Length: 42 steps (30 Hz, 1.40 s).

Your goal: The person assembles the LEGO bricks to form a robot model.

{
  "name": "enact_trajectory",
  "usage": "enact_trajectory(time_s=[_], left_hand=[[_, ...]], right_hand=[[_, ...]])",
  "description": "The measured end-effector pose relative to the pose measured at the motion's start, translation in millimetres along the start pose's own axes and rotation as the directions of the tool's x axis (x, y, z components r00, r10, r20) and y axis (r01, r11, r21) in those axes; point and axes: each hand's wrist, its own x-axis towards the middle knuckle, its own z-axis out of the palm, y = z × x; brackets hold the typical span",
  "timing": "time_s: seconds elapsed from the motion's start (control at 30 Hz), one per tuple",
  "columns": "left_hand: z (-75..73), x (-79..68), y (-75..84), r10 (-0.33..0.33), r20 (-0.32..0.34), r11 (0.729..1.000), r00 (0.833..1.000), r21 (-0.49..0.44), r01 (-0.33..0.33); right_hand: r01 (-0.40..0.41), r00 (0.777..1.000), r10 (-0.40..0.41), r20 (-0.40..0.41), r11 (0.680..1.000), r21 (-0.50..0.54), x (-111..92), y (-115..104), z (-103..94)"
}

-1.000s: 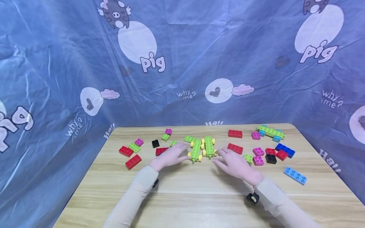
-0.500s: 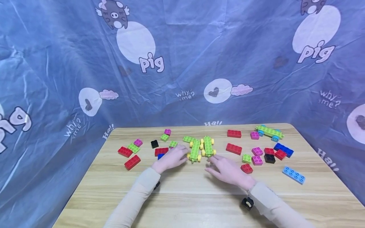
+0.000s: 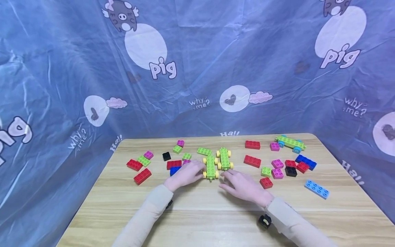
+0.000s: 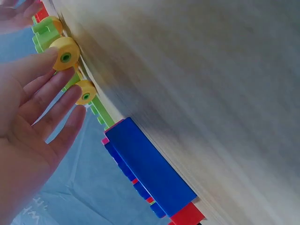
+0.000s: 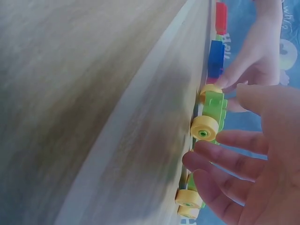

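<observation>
Two lime-green wheeled base plates with yellow wheels stand side by side mid-table in the head view: the left wheeled base (image 3: 211,167) and the right wheeled base (image 3: 225,158). My left hand (image 3: 188,173) is at the left base's outer side. In the left wrist view its thumb and nearly straight fingers touch a yellow wheel (image 4: 66,54). Just short of the right base's near end is my right hand (image 3: 243,184), its fingers spread and loosely bent. Nothing lies in its palm in the right wrist view, where a yellow wheel (image 5: 204,128) shows beyond the fingertips.
Behind the left base lies a green plate (image 3: 204,151). Left of it are red bricks (image 3: 142,176), a black brick (image 3: 166,156) and a blue brick (image 3: 175,171). Several bricks spread to the right, including a light-blue one (image 3: 316,189). A blue-wheeled base (image 3: 290,143) stands back right.
The left wheeled base has come nearer and straightened, parting from the green plate behind it. My right hand has drawn back from the right base's side to its near end.
</observation>
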Motion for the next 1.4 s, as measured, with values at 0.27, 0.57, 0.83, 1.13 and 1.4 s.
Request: enact_trajectory(time_s=[0.27,0.57,0.83,1.13,1.4], left_hand=[[0.7,-4.8,5.4,-0.002,0.033,1.0,0.999,-0.006,0.002],[-1.7,-9.8,6.3,0.009,-0.029,0.999,1.0,-0.038,-0.011],[-5.6,-5.1,3.0,-0.055,0.055,0.997,0.997,-0.048,0.057],[-4.1,-1.5,2.5,-0.105,0.191,0.989,0.976,-0.081,0.122],[-4.7,-0.9,1.0,-0.093,0.174,0.991,0.98,-0.078,0.108]], right_hand=[[0.027,0.999,-0.027,0.023,0.999,0.021,1.1,-1.2,1.5],[0.097,0.995,-0.097,-0.003,0.995,-0.032,3.8,1.8,3.7],[0.106,0.994,-0.106,-0.012,0.994,-0.027,4.1,0.5,4.1],[0.109,0.994,-0.109,0.001,0.994,-0.009,4.2,-0.5,3.1],[0.118,0.993,-0.118,0.002,0.993,0.003,4.3,0.1,2.9]])
